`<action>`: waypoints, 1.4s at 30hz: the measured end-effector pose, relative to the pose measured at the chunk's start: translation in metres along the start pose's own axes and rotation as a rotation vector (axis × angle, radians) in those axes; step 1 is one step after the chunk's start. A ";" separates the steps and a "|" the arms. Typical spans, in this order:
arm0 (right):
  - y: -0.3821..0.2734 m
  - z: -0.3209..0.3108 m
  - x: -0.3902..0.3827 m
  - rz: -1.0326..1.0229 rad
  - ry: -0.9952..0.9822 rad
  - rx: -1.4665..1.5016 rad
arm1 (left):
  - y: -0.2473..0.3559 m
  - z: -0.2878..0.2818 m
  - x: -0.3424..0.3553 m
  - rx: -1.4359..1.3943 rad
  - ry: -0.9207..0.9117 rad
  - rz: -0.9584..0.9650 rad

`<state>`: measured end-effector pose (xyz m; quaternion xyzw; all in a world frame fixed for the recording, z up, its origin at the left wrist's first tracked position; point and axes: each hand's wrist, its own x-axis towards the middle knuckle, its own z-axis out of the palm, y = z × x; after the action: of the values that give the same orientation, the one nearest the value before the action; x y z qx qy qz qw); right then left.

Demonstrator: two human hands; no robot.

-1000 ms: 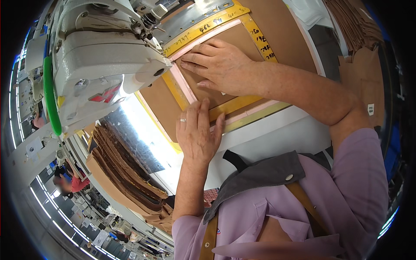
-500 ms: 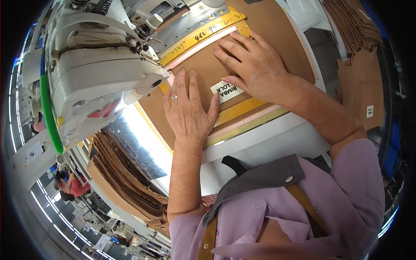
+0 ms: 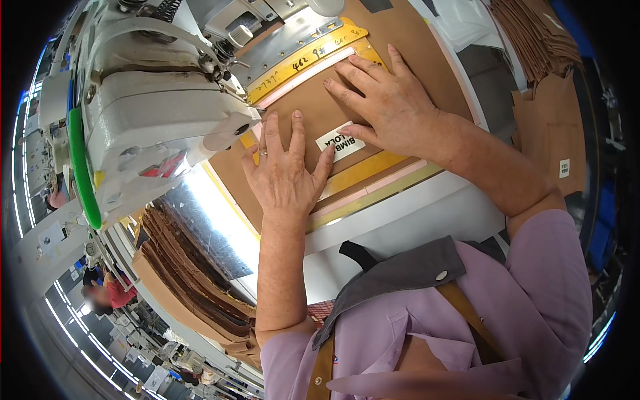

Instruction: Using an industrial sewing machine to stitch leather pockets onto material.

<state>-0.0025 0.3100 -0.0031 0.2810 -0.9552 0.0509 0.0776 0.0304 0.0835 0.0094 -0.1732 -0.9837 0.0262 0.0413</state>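
Observation:
A brown panel (image 3: 312,103) lies flat in a template edged with yellow strips (image 3: 370,169) and pale pink ones. My left hand (image 3: 283,177), a ring on one finger, rests palm down on the panel close to the sewing machine head (image 3: 167,113); its fingers are spread and hold nothing. Farther right, my right hand (image 3: 402,107) lies on the panel with fingers apart, its thumb touching a white label (image 3: 341,143) with dark print. Beyond the fingers runs a yellow strip (image 3: 307,59) with handwritten marks, beside a metal bar (image 3: 293,45). The needle area is mostly hidden.
Brown cut pieces are stacked at the lower left (image 3: 193,273), beside a shiny metal plate (image 3: 207,217). More brown pieces (image 3: 550,130) lie at the right, near a far-right pile (image 3: 533,37). A green bar (image 3: 83,173) is on the machine's left. Another person (image 3: 117,293) sits far left.
The template, panel and label have slid slightly left toward the machine, with both hands moving along. My right thumb now lies over the label's edge.

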 end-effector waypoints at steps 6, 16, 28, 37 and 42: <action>0.002 0.000 -0.001 -0.034 0.002 -0.003 | -0.005 -0.001 -0.002 -0.021 -0.013 -0.001; -0.008 0.001 0.010 -0.054 0.030 0.058 | -0.017 0.001 -0.005 0.015 0.020 -0.074; -0.026 0.008 0.022 -0.079 0.017 0.116 | -0.037 0.001 -0.012 0.118 0.027 -0.137; -0.036 0.012 0.029 -0.083 0.027 0.157 | -0.037 -0.007 -0.006 0.176 -0.039 -0.195; -0.033 0.012 0.027 -0.072 0.124 0.261 | -0.038 -0.016 -0.001 0.200 -0.077 -0.200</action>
<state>-0.0086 0.2660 -0.0081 0.3191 -0.9232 0.1891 0.1009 0.0203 0.0481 0.0275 -0.0683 -0.9893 0.1267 0.0228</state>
